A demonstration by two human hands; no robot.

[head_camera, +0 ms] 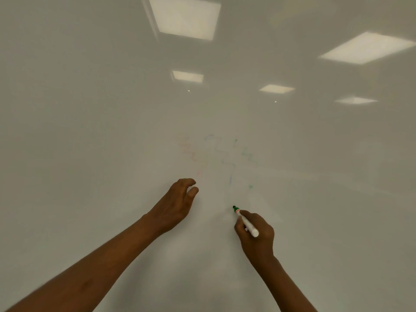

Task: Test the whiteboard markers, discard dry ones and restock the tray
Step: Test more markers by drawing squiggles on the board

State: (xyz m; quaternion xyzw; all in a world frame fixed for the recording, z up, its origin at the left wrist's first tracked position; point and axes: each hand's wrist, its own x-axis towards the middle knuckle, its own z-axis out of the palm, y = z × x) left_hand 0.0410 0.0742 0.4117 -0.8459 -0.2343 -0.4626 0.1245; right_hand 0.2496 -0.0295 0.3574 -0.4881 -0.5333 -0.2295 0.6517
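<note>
A white whiteboard fills the whole view. My right hand grips a white marker with a green tip and an orange ring; the uncapped tip points up-left, close to the board. Whether the tip touches the board I cannot tell. My left hand is raised to the left of the marker, fingers curled and apart, holding nothing. Three faint wavy test lines sit above the hands: a red one, a blue one and a green one. No tray is in view.
Several square ceiling lights are reflected in the board's glossy surface, the largest at the top. Both forearms reach up from the bottom edge.
</note>
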